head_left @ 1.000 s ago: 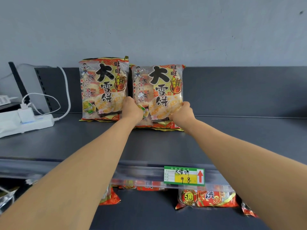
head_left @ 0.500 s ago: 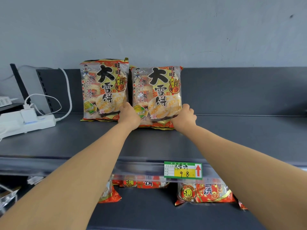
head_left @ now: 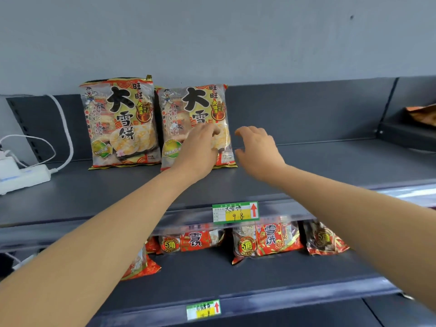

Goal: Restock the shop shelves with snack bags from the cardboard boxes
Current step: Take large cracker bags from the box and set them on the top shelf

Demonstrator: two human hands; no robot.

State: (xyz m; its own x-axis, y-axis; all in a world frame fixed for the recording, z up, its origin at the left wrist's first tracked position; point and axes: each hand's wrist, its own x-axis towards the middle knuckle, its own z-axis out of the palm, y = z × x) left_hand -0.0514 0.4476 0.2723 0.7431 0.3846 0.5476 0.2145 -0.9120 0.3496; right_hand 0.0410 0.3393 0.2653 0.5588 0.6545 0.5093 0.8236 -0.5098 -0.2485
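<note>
Left hand [head_left: 200,149] on upright snack bag [head_left: 188,102], right hand [head_left: 257,152] just beside

A plain grey-blue wall [head_left: 212,38] fills the upper half of the view, with one small dark mark [head_left: 351,17] near its right side. At the far left, a white power strip [head_left: 23,177] lies flat on the top shelf [head_left: 94,197], with a white adapter [head_left: 7,161] plugged into it. White cables [head_left: 63,128] loop up from the strip across a dark slotted upright [head_left: 26,128]. A price label [head_left: 236,212] sits on that shelf's front edge: green-bordered, with a yellow field, handwritten digits 9 8 and a red arrow pointing up. A second label [head_left: 203,309] of the same kind sits on the front edge of the lower shelf [head_left: 283,274], its writing too blurred to read.
</note>
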